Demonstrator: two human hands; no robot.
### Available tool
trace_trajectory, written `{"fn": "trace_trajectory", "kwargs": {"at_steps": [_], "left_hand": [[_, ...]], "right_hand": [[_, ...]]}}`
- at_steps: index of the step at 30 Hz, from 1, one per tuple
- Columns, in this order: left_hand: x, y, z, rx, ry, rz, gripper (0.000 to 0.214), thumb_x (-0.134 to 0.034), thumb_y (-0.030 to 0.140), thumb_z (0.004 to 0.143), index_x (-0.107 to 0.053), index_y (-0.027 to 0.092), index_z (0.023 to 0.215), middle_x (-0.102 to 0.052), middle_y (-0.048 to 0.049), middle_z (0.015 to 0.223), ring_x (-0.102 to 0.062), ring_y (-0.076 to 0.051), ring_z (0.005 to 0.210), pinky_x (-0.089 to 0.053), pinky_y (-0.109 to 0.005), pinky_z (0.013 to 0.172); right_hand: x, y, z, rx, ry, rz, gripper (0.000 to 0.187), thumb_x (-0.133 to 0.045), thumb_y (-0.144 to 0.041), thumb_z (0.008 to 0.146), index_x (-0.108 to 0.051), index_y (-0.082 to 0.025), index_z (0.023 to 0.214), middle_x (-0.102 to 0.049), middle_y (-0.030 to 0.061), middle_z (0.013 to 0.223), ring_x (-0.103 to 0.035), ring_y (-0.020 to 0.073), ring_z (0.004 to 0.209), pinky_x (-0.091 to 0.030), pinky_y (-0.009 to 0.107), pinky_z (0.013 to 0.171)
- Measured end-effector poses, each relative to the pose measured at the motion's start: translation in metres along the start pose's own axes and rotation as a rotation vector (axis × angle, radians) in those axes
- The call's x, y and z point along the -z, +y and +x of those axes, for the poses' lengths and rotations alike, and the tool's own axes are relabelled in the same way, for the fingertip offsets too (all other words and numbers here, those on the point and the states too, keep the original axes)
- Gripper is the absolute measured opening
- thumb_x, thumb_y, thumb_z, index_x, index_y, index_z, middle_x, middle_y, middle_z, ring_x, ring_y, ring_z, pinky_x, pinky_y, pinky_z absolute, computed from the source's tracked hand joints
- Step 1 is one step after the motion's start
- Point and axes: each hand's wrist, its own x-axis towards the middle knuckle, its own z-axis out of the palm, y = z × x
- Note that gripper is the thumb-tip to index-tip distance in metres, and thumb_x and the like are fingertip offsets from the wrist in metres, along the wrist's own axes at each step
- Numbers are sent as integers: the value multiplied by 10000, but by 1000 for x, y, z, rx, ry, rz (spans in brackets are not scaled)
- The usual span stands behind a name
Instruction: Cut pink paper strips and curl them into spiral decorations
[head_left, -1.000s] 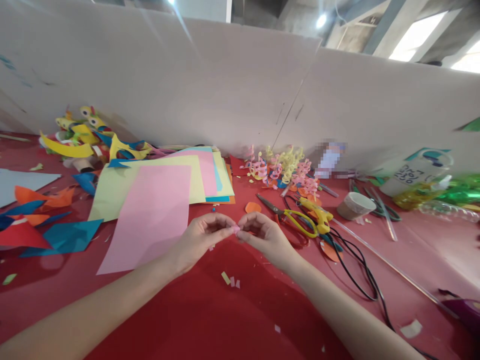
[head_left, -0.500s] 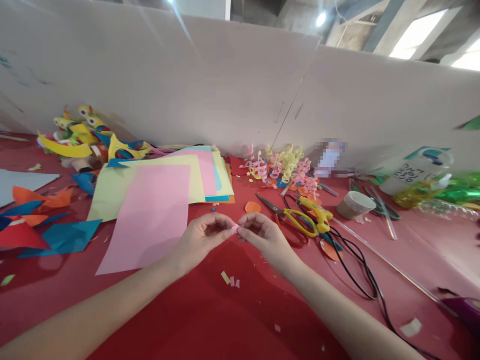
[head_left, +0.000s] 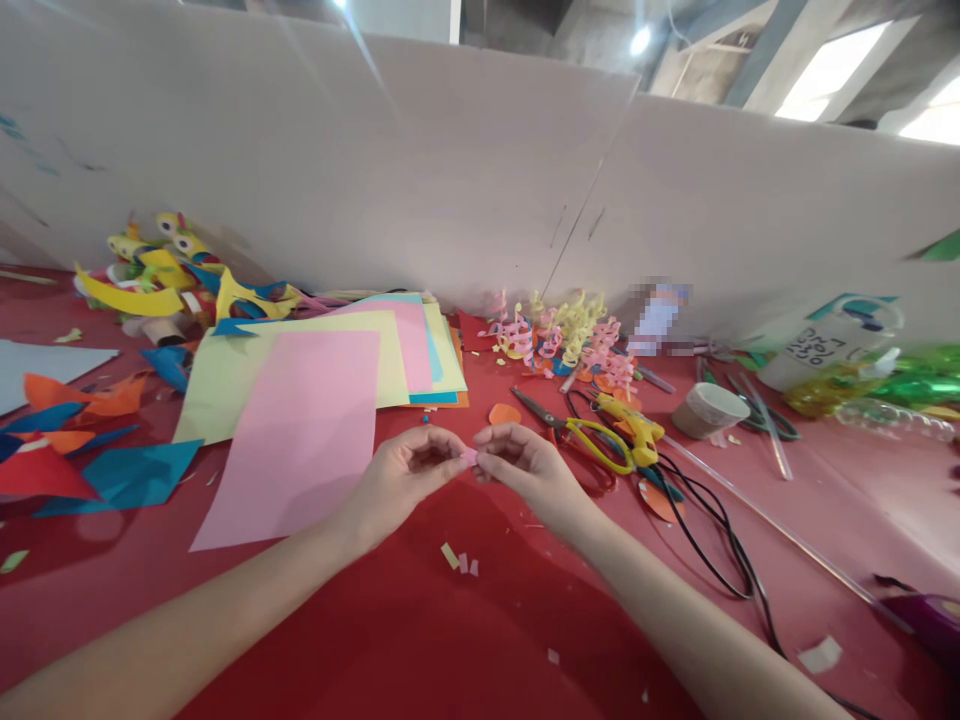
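A tiny piece of pink paper (head_left: 469, 457) is pinched between the fingertips of my two hands, above the red table (head_left: 450, 640). My left hand (head_left: 411, 466) holds its left side between thumb and fingers. From the other side, my right hand (head_left: 523, 466) closes thumb and finger on it. The fingers hide part of the piece, so its exact shape is unclear. Beside my left hand lies a large pink sheet (head_left: 307, 430). Scissors with yellow handles (head_left: 600, 445) rest just beyond my right hand. Small paper scraps (head_left: 463, 563) lie below the hands.
Stacked coloured sheets (head_left: 424, 350) are at the back. Curled pink and yellow paper strips (head_left: 574, 335) stand behind the hands. To the right are a yellow glue gun (head_left: 634, 430) with a black cord (head_left: 731, 540), a paper cup (head_left: 711, 410) and a clear rod (head_left: 780, 550). Blue paper (head_left: 135, 475) lies left.
The fingers of my right hand have shifted slightly at the pink piece, and a little more of it shows. Both hands stay in nearly the same place.
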Motion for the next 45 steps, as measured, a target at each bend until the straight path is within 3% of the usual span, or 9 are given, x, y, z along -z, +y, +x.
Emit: {"fn": "trace_trajectory", "kwargs": {"at_steps": [7,13,16,20,23,27,30,45], "left_hand": [[-1,-4,0,5,-8,48,106,-617,298,786,-603,195,809,-617,-1,820,-582,-129,791,-471,-262,761],[0,-5,3,43,10,60,144,-629,320,767,-589,197,829,-604,-6,835,-566,-132,758,-467,-261,704],[1,-6,3,96,-40,8,156,-630,330,766,-609,199,848,-611,-4,826,-559,-128,746,-458,-272,724],[1,-11,4,220,-118,-239,176,-615,356,776,-629,185,814,-626,-13,789,-569,-131,739,-453,-302,760],[2,-16,5,267,-104,-332,173,-683,326,715,-637,180,795,-629,-13,802,-574,-137,775,-440,-293,764],[4,-19,7,255,-61,-178,184,-686,336,712,-632,192,813,-581,13,733,-503,-102,671,-357,-215,552],[5,-19,8,247,-53,-106,192,-671,356,719,-624,193,808,-551,17,717,-448,-97,622,-291,-210,489],[6,-18,6,154,-75,1,139,-655,337,737,-655,212,799,-657,-11,838,-553,-131,709,-418,-254,643]], "right_hand": [[-3,5,0,96,98,-187,172,-660,-284,715,-570,-199,834,-571,-23,693,-559,109,653,-464,250,638],[1,7,2,49,40,-276,168,-618,-338,750,-578,-176,734,-589,-10,628,-563,118,595,-468,254,607],[1,10,-1,145,76,-420,119,-582,-289,784,-582,-178,738,-607,1,678,-570,124,636,-467,247,630],[1,14,-4,321,98,-582,83,-548,-231,814,-611,-192,776,-632,14,741,-593,135,697,-483,250,685],[4,17,-3,382,101,-617,79,-565,-216,807,-641,-197,799,-658,23,775,-614,140,729,-498,251,709],[7,20,-1,337,114,-569,98,-579,-208,787,-651,-189,851,-689,34,818,-642,144,746,-519,256,714],[6,20,-2,329,143,-595,81,-572,-200,778,-643,-181,813,-683,30,775,-637,141,703,-521,255,690],[3,17,-5,455,156,-784,72,-564,-144,743,-622,-184,758,-647,14,696,-603,129,630,-499,229,634]]}}
